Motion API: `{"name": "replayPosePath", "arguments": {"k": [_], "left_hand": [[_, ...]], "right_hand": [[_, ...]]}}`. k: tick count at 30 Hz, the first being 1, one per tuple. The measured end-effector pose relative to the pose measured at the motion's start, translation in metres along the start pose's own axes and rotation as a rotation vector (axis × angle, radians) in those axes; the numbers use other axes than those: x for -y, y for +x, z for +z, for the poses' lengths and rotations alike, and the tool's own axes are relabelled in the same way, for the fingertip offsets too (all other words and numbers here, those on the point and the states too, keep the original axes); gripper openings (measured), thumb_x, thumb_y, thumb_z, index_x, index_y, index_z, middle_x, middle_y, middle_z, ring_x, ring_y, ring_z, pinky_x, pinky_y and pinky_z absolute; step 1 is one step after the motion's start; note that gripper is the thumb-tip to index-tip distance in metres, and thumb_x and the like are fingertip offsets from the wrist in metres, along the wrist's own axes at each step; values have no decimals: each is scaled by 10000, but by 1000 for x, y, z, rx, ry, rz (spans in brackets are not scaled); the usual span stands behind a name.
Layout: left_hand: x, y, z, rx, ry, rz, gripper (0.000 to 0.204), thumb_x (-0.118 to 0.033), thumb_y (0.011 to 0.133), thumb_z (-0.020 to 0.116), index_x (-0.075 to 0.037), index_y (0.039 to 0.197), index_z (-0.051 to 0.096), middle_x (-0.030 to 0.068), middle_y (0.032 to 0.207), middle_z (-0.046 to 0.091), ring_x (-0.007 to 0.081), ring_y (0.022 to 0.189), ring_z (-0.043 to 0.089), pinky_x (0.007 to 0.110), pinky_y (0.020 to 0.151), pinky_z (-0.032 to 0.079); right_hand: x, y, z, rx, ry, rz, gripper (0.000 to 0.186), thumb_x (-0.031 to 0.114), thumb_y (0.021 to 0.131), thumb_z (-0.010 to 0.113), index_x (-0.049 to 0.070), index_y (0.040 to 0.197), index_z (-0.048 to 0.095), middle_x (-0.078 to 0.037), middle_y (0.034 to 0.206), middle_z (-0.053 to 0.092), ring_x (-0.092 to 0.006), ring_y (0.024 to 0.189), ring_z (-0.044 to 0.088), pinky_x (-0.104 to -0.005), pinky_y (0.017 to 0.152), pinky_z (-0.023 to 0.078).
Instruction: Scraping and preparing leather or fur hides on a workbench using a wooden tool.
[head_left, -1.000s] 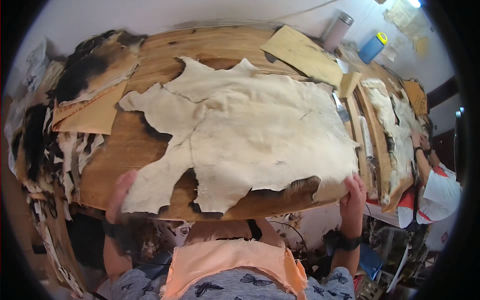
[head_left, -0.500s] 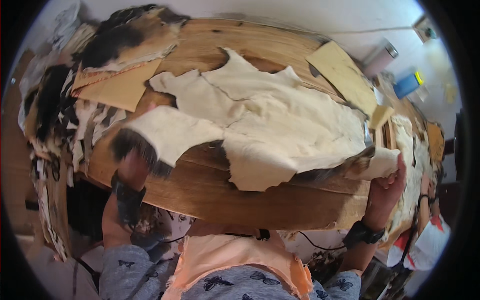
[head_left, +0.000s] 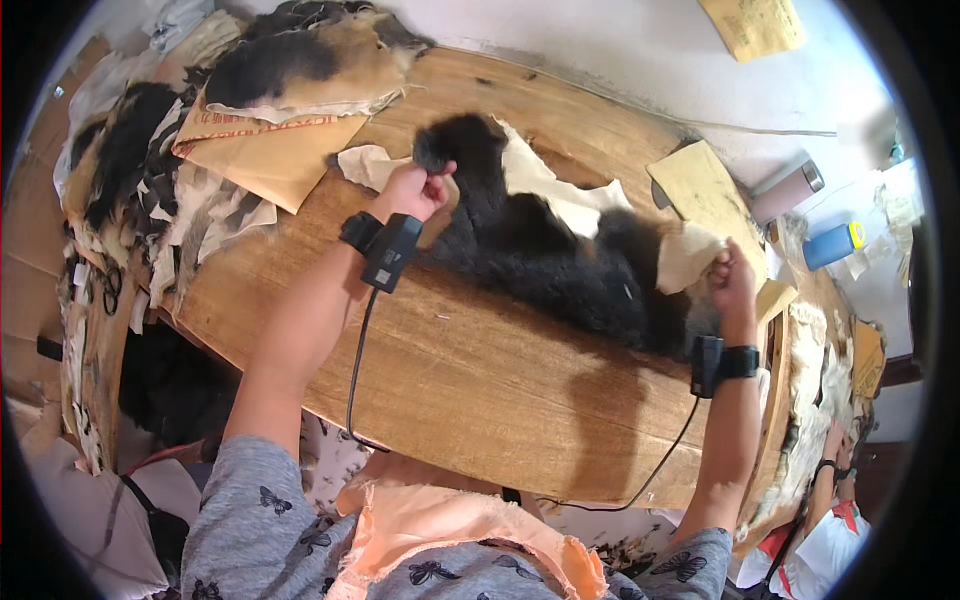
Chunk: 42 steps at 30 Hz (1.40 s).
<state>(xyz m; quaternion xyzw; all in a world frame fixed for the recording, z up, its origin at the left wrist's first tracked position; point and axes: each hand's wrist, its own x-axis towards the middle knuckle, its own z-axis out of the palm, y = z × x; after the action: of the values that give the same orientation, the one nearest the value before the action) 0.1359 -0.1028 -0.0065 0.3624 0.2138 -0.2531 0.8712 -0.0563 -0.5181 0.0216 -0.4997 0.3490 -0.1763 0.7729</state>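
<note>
My left hand (head_left: 415, 192) is closed, fingers curled tight on a black-furred edge of the hide (head_left: 530, 265). My right hand (head_left: 735, 275) is closed too, pinching a pale corner of it. 2 hands, 1 hide. It's over the wooden table (head_left: 450, 390), partly folded: black fur toward me, cream skin side showing beyond. 1 black device (head_left: 393, 252) per wrist, cabled. Brown envelope (head_left: 275, 160) and piled hides (head_left: 300, 60) at left; 2 bottles, pink (head_left: 785, 195) and blue (head_left: 832, 246), at far right.
</note>
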Motion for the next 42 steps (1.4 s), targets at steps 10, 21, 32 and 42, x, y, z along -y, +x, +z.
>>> {"name": "replayPosePath", "arguments": {"k": [10,21,32,42], "left_hand": [[1,34,-30,301,95,87,131,-216,859,563,-92,817,565,24,732,581,146,675,550,286,629,465],[-12,-8,-35,118,826,261,255,-228,895,494,-111,1121,521,-3,1003,560,80,854,499,217,734,418],[-2,-32,-44,64,1506,285,241,-258,893,497,-48,993,560,-22,757,541,56,668,466,202,626,380],[18,-32,-45,258,1514,381,419,-193,854,581,87,1144,466,63,982,566,105,931,499,233,815,396]], "right_hand": [[-18,14,-4,68,-122,-62,136,214,882,505,87,900,548,3,701,548,-81,542,487,-197,479,413],[19,-96,-66,106,-469,-201,281,226,913,452,68,1131,531,-42,955,611,-115,804,589,-225,656,445],[-2,-167,-185,-299,-481,76,147,181,887,504,82,972,572,-8,778,620,-47,582,547,-173,448,390],[-25,-124,-168,-118,-289,144,440,118,801,591,38,1203,433,-31,758,589,-61,546,531,-178,437,381]]}}
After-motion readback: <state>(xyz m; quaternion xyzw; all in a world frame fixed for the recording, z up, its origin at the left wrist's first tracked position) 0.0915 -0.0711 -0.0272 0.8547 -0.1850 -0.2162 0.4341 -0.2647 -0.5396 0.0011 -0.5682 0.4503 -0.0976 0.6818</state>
